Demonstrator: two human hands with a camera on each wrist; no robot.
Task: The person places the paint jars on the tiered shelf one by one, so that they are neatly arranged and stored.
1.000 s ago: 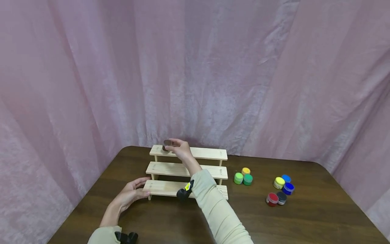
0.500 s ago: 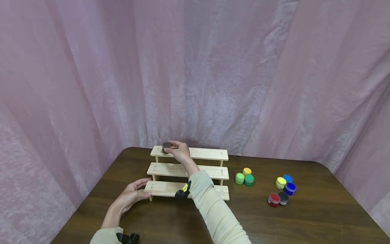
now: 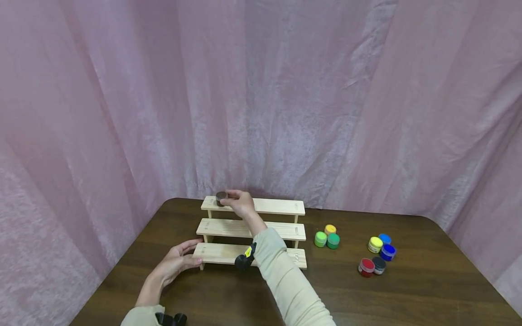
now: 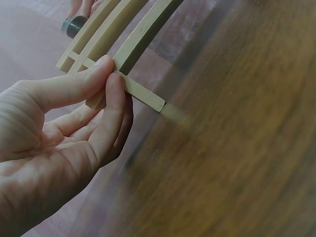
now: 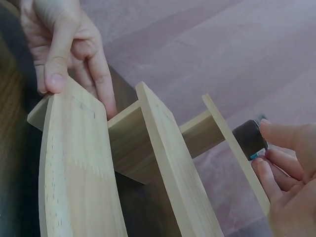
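Observation:
A three-tier wooden display stand [image 3: 228,227] rises in steps on the brown table. My right hand [image 3: 243,204] grips a small dark brown paint jar [image 3: 221,198] near the left end of the top tier. In the right wrist view the jar [image 5: 248,138] stands against that tier's upper face, with thumb and fingers on either side of it. At the stand's lower left corner, my left hand [image 3: 173,262] pinches the end of the bottom tier. The left wrist view shows the thumb on one face of this board and the fingers behind it.
Right of the stand, light green [image 3: 320,239], dark green [image 3: 333,241] and orange-yellow [image 3: 330,230] jars cluster. Farther right sit yellow [image 3: 375,245], blue [image 3: 387,252], red [image 3: 366,267] and black [image 3: 379,265] jars. A pink curtain [image 3: 285,113] hangs behind the table.
The right hand has shifted the brown jar slightly left and down on the top tier. My left hand keeps its hold on the bottom tier.

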